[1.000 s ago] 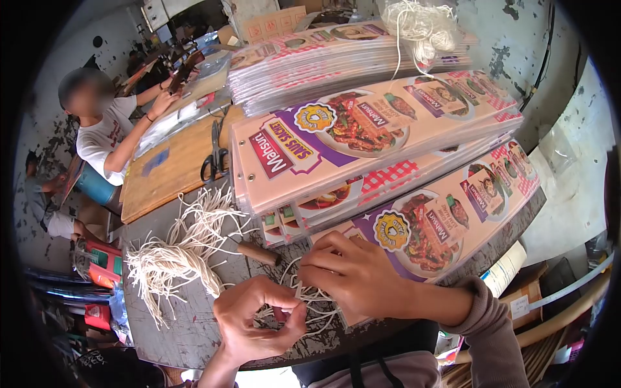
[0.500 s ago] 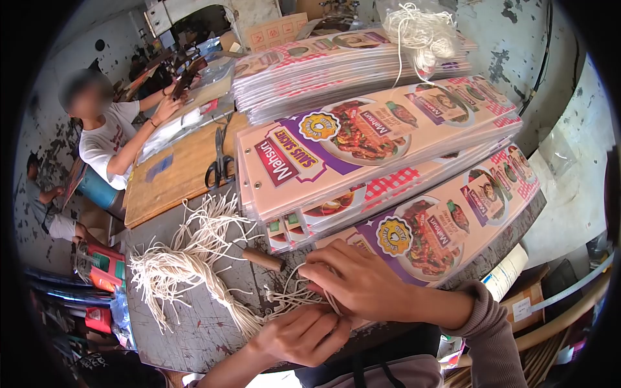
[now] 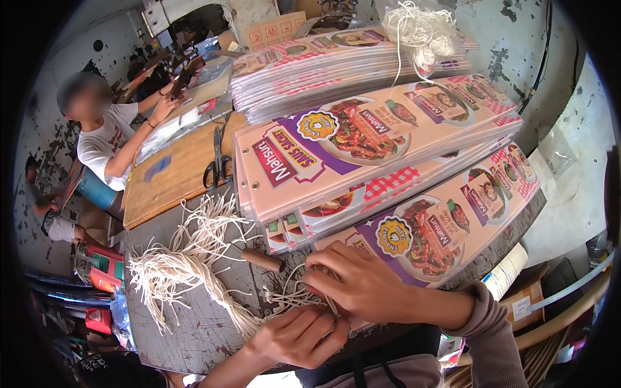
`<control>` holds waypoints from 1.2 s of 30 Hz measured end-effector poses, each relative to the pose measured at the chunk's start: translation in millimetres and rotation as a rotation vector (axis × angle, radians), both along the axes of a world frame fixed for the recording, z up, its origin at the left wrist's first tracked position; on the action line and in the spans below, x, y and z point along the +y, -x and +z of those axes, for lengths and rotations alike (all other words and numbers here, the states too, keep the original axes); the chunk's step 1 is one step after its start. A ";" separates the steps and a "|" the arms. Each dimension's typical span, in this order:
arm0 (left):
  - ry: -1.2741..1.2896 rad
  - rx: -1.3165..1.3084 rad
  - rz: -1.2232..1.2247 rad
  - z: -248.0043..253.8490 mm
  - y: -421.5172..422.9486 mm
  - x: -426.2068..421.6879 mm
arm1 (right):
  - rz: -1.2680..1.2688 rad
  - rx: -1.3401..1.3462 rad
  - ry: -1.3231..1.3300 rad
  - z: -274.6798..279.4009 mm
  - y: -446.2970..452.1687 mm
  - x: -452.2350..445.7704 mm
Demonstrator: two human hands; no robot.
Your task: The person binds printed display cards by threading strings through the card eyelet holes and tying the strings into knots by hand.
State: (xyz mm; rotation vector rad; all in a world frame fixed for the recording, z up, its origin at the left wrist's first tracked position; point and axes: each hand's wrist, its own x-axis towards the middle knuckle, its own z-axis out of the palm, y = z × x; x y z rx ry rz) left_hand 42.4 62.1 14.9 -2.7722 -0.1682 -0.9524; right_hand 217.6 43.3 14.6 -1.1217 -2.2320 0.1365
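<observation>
My left hand point(image 3: 299, 337) is closed with its fingertips pinched on a white cord point(image 3: 334, 304) at the table's front edge. Just above it, my right hand point(image 3: 362, 284) bends over the near end of a laminated printed card point(image 3: 430, 239), its curled fingers also on the cord; their exact grip is partly hidden. Left of my hands lies a large bundle of cut white cords point(image 3: 194, 265), its gathered end running toward my left wrist. An awl with a wooden handle point(image 3: 262, 260) rests between the bundle and the cards.
Stacked laminated cards point(image 3: 323, 152) with metal eyelets fill the table's middle, and a taller stack point(image 3: 343, 71) stands behind, topped by a bag of white cord point(image 3: 424, 39). Black-handled scissors point(image 3: 218, 161) lie on a wooden board point(image 3: 174, 178). A co-worker point(image 3: 107, 139) works at the far left.
My right hand's fingers have shifted slightly around the cord, and the left fingers have moved a little. A person in the far left background has bent lower. The cards and bundle stay put.
</observation>
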 end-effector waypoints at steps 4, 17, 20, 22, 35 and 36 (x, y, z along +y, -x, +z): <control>0.012 0.003 0.002 0.0 0.3 -0.5 | 0.002 0.002 -0.005 -0.6 0.4 -0.2; 0.020 -0.005 -0.015 -3.9 0.2 0.6 | 0.006 -0.006 0.002 -1.1 0.2 -0.6; 0.019 -0.011 -0.015 -3.9 -0.2 0.7 | 0.008 -0.011 -0.001 -0.6 0.2 -0.4; 0.014 -0.005 -0.011 -4.0 -0.1 0.6 | 0.008 -0.010 -0.003 -0.4 0.3 -0.4; 0.016 0.013 -0.010 -3.8 0.4 0.4 | 0.024 -0.025 0.016 2.7 -1.2 -1.1; 0.013 0.010 -0.008 -4.3 0.6 0.4 | 0.022 -0.031 0.009 2.4 -1.0 -1.1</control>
